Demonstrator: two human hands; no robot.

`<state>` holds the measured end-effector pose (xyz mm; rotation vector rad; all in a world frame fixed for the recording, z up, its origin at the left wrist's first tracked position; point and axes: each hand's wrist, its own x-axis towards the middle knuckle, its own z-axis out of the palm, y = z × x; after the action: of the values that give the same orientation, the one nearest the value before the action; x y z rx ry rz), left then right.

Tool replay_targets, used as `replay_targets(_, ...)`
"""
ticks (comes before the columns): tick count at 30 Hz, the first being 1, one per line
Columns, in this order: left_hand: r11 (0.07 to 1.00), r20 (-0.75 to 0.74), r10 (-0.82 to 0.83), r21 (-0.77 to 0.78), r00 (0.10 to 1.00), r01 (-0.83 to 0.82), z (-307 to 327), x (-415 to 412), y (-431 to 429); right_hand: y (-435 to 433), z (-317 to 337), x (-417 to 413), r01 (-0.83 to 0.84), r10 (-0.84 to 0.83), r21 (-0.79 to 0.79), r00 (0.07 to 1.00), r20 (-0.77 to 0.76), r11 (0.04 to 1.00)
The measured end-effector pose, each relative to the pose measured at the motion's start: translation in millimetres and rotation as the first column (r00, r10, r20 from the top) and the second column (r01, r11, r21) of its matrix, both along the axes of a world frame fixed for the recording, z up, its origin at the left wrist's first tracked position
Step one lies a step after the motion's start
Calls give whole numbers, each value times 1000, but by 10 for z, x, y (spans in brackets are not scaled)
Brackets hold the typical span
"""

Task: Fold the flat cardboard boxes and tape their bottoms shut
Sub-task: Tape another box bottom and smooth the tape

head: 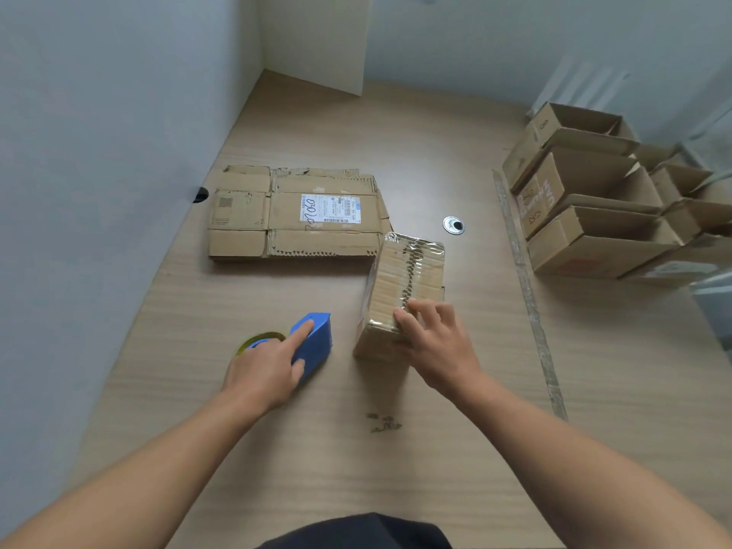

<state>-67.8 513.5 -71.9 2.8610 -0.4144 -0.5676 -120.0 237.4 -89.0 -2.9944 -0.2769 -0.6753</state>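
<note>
Dark clothing (pixel 356 532) shows at the near edge of the tabletop (pixel 317 469), and both bare forearms reach out over it. On the near left, the left hand (pixel 261 374) grips a blue tape dispenser (pixel 315 342) that sits on the wood: the index finger lies straight along its top while the thumb and other fingers curl round its body. The yellowish tape roll (pixel 261 338) peeks out behind the knuckles. Just to the right, the right hand (pixel 435 350) holds the near end of a folded box (pixel 404 279) – fingers curled over the top, thumb down the left face. Clear tape runs along the box's upward seam and over its far end. Its far left corner is just beside a flat box (pixel 293 215) with a white label (pixel 330 209), lying toward the left edge. A metal ring (pixel 453 225) is set in the middle of the tabletop, and small scraps (pixel 384 423) lie near the front edge. Open boxes (pixel 594 200) are stacked along the right edge – beyond a strip of tape (pixel 527 287) stuck to the surface.
</note>
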Motion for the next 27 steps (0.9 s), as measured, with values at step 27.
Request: replay_targets(27,780,-177,-56,-622,983,-68,315,-294,-551,-495,707,355,640,-376,404,737,-561,653)
